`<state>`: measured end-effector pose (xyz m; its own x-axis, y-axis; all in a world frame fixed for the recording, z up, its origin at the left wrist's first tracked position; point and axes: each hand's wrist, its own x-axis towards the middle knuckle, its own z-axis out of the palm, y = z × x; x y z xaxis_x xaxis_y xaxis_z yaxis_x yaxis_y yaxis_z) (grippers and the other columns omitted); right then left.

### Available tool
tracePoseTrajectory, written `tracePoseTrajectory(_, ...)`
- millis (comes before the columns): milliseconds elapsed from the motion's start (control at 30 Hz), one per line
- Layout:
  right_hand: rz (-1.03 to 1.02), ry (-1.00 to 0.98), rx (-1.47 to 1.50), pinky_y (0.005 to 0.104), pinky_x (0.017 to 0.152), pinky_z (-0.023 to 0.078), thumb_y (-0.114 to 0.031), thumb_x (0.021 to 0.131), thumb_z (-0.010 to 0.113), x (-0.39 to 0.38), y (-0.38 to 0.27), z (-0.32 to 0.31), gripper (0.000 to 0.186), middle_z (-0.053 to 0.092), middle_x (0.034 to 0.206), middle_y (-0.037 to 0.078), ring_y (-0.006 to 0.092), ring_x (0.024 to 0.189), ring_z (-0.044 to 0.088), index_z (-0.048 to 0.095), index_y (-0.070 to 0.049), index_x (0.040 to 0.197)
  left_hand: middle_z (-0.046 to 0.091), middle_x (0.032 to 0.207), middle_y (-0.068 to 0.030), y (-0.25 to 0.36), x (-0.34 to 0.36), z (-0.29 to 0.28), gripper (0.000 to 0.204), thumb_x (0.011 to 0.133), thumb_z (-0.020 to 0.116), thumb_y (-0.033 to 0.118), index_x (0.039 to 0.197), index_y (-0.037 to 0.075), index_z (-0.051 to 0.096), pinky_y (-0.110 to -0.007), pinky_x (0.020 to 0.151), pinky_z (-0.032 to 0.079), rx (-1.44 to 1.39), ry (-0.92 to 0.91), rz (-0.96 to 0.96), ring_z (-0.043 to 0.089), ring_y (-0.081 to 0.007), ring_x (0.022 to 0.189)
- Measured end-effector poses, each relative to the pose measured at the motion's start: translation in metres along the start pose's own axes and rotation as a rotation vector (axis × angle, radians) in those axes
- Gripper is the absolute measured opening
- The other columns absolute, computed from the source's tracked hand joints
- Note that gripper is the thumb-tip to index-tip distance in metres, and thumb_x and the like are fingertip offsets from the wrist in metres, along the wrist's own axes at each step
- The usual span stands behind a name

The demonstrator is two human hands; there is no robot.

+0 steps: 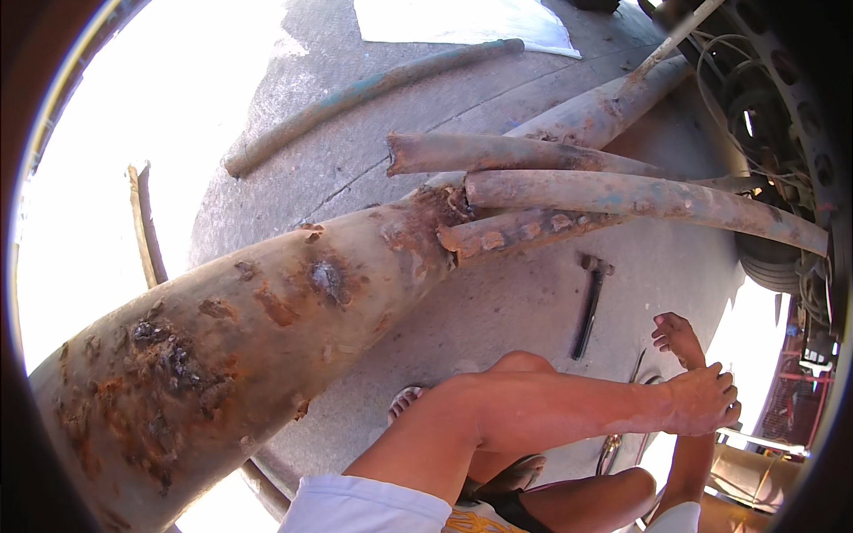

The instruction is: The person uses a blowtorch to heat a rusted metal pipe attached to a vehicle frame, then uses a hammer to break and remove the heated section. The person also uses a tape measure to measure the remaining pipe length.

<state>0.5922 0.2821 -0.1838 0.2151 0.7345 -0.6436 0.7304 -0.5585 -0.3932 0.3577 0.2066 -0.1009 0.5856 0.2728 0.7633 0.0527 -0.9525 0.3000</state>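
Note:
My left arm reaches across to the right, and my left hand (705, 400) has its fingers bent over my right forearm (696, 457) near the wrist. Just beyond it my right hand (679, 339) is raised, with fingers loosely bent and apart and nothing seen in them. A hammer (590, 306) with a dark handle lies on the concrete floor to the left of my hands. In front of me stretches a thick, rusted metal pipe (293, 284), pitted and flaking. Thinner rusty pipes (640, 195) lie at its far end.
Another curved pipe (373, 93) lies on the floor (498, 320) beyond the thick one. A white sheet (466, 22) is at the top. Tyres (771, 266) and machine parts stand at the right edge. A sandalled foot (406, 401) shows under my arm, and cables (609, 453) lie nearby.

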Motion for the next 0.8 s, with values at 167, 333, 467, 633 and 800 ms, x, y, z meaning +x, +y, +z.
tracePoseTrajectory(167,-0.047,-0.029,0.059,0.0344,0.073,0.057,-0.037,0.111,0.065,-0.014,0.000,0.016,0.040,0.074,0.101,0.010,0.0192,0.084,0.071,0.067,-0.003,0.131,0.067,0.102,-0.0092,0.011,0.000,-0.003,0.033,0.096,0.065,0.020,0.121,-0.001,0.066,-0.041,0.084,0.052,-0.034,0.132,0.014,0.064,-0.0252,0.097)
tracePoseTrajectory(333,-0.069,-0.115,-0.059,0.0343,0.076,0.058,-0.038,0.110,0.066,-0.043,-0.001,0.028,0.042,0.075,0.103,0.011,0.0202,0.088,0.073,0.068,-0.003,0.133,0.067,0.101,-0.0123,0.026,-0.003,-0.011,0.025,0.095,0.063,0.016,0.115,0.001,0.063,-0.043,0.082,0.051,-0.049,0.094,-0.015,0.066,-0.0276,0.096)
tracePoseTrajectory(467,-0.196,-0.159,-0.170,0.0368,0.079,0.059,-0.043,0.109,0.066,-0.040,-0.004,0.025,0.044,0.076,0.105,0.011,0.0202,0.091,0.074,0.071,-0.004,0.130,0.068,0.093,-0.0120,0.038,-0.003,-0.016,0.020,0.097,0.065,0.019,0.107,0.003,0.060,-0.043,0.082,0.051,0.026,-0.031,-0.012,0.068,-0.0286,0.088)
tracePoseTrajectory(633,-0.370,0.060,-0.457,0.0437,0.082,0.060,-0.048,0.104,0.070,0.000,-0.002,0.023,0.048,0.078,0.105,0.017,0.0287,0.092,0.077,0.076,-0.005,0.124,0.062,0.069,-0.0073,0.057,-0.002,-0.013,0.041,0.093,0.078,0.043,0.090,0.008,0.058,-0.042,0.070,0.051,-0.079,-0.037,-0.051,0.064,-0.0263,0.068)
tracePoseTrajectory(800,-0.264,-0.025,-0.020,0.0414,0.083,0.061,-0.052,0.105,0.068,0.014,0.017,0.037,0.055,0.078,0.109,0.015,0.0246,0.098,0.078,0.071,-0.005,0.134,0.055,0.056,-0.0066,0.063,-0.005,0.008,0.049,0.090,0.081,0.050,0.079,0.009,0.057,-0.042,0.061,0.050,-0.034,-0.121,-0.061,0.059,-0.0288,0.056)
